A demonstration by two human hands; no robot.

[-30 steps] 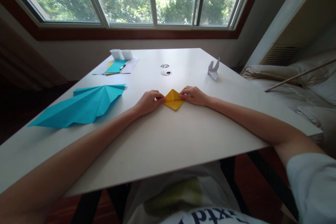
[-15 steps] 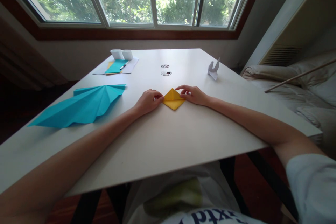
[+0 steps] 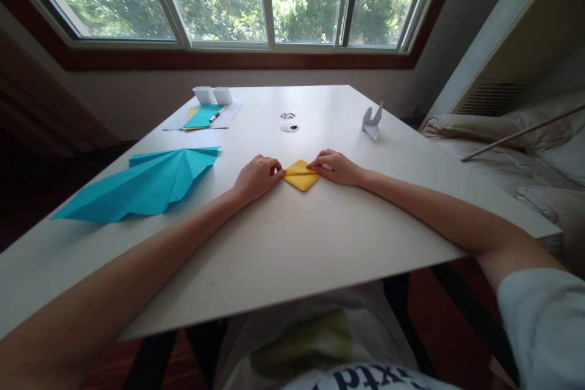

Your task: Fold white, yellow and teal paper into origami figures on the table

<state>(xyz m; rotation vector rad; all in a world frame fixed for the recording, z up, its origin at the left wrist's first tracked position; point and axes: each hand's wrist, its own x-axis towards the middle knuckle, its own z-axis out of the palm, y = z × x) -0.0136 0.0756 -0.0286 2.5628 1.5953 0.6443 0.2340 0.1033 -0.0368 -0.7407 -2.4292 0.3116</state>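
Observation:
A small folded yellow paper (image 3: 302,181) lies on the white table in front of me, diamond-shaped with a crease running across its middle. My left hand (image 3: 259,178) pinches its left corner between thumb and finger. At the right corner, my right hand (image 3: 337,167) is closed, with its thumb and fingertips pressed on the paper's upper right edge. The upper flap of the paper looks low and nearly flat. The fingertips hide both side corners.
A large creased turquoise paper (image 3: 146,186) lies on the left. Behind it are a turquoise sheet (image 3: 201,116), a pen (image 3: 217,114) and white folded paper boxes (image 3: 222,95). A white origami figure (image 3: 372,122) stands at right. Two round discs (image 3: 289,128) sit mid-table.
The yellow paper's upper point has come down and toward me. My right hand's fingers have lowered from above the flap onto its edge. My left hand stays at the left corner.

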